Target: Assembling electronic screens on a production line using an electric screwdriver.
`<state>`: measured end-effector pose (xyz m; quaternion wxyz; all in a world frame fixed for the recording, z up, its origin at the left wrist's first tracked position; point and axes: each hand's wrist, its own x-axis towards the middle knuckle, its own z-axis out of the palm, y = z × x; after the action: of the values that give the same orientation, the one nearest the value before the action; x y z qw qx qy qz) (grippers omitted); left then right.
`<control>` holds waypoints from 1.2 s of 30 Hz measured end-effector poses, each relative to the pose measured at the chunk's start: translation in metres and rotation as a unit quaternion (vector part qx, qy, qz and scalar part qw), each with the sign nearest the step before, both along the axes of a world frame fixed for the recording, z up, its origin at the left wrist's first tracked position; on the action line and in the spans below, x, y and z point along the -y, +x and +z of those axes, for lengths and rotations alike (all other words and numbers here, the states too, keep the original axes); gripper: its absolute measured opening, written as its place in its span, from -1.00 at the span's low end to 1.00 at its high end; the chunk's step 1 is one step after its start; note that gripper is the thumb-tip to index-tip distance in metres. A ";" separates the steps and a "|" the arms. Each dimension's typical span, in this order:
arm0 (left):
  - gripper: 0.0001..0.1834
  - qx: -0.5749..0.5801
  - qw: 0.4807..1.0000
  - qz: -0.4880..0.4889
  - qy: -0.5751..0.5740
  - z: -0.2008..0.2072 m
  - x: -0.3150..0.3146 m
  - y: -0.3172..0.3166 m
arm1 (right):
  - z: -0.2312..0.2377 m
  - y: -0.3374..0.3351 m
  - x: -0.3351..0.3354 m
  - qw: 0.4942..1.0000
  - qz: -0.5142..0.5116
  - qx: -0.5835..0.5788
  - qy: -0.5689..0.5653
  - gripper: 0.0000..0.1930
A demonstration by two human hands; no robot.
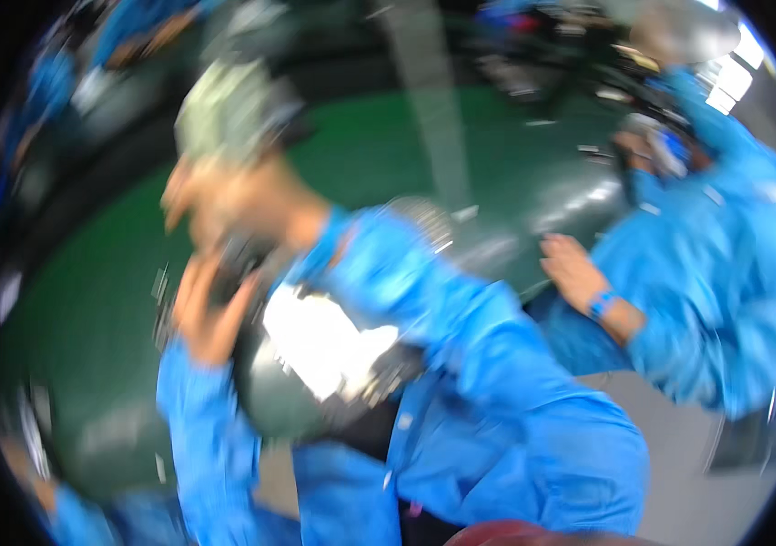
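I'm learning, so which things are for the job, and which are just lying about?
Probably the job:
dark object by left fingers
pale bundle by right fingers

Maybe lying about:
round greyish thing
bright white thing, too blurred to name

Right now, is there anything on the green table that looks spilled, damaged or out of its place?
Nothing on the green table clearly stands out as spilled, damaged or misplaced; blur hides details. The bright white patch near the left hand may be only glare.

Head view: wide fisheye, worn on the head
Green table (69, 314): looked down on
Wearer's right sleeve (483, 332): near, below
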<state>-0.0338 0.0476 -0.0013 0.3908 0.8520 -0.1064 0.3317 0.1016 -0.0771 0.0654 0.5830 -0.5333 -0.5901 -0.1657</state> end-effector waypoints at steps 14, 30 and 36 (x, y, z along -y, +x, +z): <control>-0.66 0.023 0.999 0.026 -0.027 0.013 -0.001 -0.019 | 0.047 -0.034 0.000 0.893 0.185 -0.409 0.027 -0.81; -0.84 0.046 0.998 0.036 0.025 0.020 -0.001 -0.019 | 0.048 -0.035 -0.004 0.881 0.210 -0.422 0.048 -0.82; -0.81 0.088 0.995 0.032 0.027 0.026 0.002 -0.024 | 0.057 -0.048 0.006 0.889 0.207 -0.403 0.066 -0.84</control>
<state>-0.0576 0.0458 0.0243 0.3459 0.8327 -0.1223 0.4147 0.0532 -0.0831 0.1228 0.8255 -0.3801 -0.3895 0.1495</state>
